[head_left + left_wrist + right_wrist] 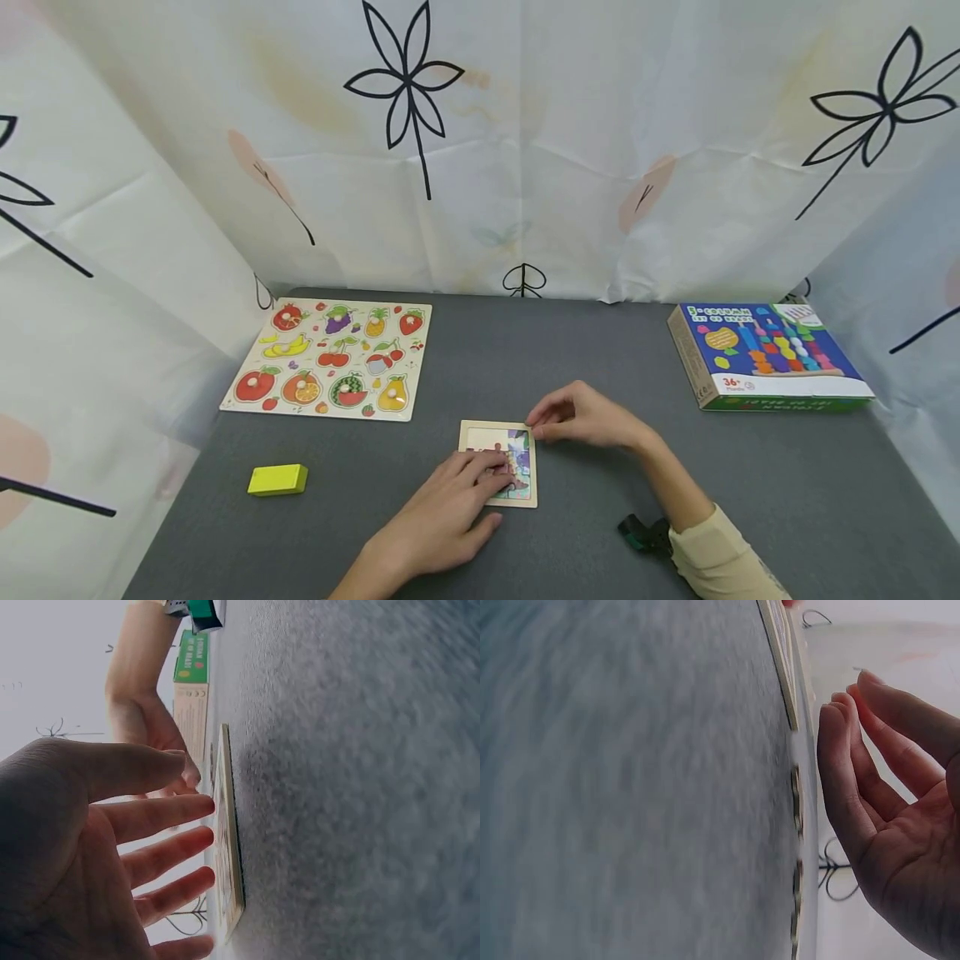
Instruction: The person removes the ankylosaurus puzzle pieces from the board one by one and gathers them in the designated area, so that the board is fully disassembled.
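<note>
Left hand (446,517) touches the puzzle (521,462) (right hand (587,417) beside).

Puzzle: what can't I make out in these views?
Head: lower left of the puzzle, covered by the left hand.
Head: whether the right hand touches its corner; too small.
Left wrist: the puzzle's picture, flattened by the low angle.
Right wrist: the puzzle's far end, cut off by the top edge.
Right wrist: tops of two thin pieces, blurred, edge-on.
</note>
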`<state>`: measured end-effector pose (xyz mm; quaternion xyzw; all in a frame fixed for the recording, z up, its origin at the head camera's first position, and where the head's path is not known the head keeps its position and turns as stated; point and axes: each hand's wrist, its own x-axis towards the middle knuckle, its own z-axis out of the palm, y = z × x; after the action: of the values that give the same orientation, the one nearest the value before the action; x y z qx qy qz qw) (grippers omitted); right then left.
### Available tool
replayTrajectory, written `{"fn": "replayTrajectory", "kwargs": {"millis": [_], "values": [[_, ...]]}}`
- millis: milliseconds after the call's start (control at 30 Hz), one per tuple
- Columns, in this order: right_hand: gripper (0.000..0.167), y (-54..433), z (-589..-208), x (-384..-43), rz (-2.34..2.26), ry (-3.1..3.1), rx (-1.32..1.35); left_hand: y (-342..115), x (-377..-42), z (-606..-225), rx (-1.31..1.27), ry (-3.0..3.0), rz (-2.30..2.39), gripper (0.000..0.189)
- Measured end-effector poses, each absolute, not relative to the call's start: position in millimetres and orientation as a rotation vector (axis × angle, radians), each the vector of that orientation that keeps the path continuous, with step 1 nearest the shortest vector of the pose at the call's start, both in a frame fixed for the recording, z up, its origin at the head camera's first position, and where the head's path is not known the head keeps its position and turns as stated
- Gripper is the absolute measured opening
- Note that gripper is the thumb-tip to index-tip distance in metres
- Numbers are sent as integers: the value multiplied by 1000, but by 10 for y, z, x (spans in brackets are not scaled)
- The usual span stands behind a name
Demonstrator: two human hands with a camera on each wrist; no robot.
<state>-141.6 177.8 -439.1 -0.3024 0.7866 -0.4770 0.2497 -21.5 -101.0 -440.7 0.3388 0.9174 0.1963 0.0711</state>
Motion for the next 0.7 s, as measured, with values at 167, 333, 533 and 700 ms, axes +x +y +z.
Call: {"fn": "replayTrajectory", "kwargs": {"millis": [167, 333, 533, 700], "values": [[18, 1621, -4413, -1414, -1263, 2128, -879, -973, -203, -4412, 1059, 2751, 573, 48], [14, 1485, -4429, -1406, -1177, 2168, -905, -966, -193, -4427, 1071, 2737, 497, 53], [9, 1386, -4424, -1403, -1087, 2228, -901, -977, -189, -4440, 1071, 2747, 468, 54], [8, 1359, -4405, -1393, -1049, 2247, -903, -980, -192, -4457, 1067, 2759, 467, 53]]}}
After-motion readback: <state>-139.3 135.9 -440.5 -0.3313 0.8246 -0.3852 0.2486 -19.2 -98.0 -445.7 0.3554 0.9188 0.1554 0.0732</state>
